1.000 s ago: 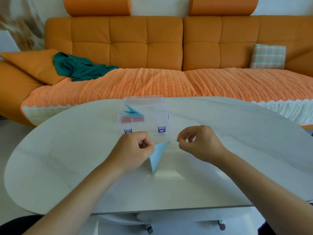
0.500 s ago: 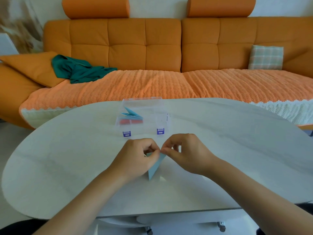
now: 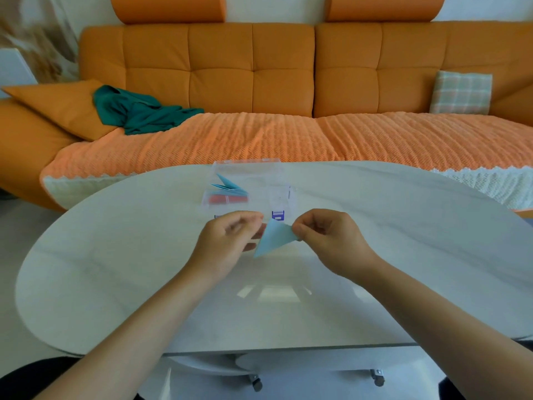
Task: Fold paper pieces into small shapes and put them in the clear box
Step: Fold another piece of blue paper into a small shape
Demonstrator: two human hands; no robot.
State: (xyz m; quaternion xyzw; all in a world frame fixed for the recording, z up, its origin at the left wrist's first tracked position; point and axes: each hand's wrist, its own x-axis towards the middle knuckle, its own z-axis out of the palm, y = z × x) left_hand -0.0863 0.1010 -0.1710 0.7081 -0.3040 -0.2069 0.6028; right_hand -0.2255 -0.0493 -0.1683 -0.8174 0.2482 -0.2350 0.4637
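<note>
The right hand (image 3: 326, 238) pinches the right corner of a folded light-blue paper triangle (image 3: 274, 236), held above the bench (image 3: 115, 255). The left hand (image 3: 227, 243) curls at the triangle's left edge; I cannot tell whether it grips. Just beyond, the clear box (image 3: 284, 194) holds folded pieces (image 3: 230, 186).
</note>
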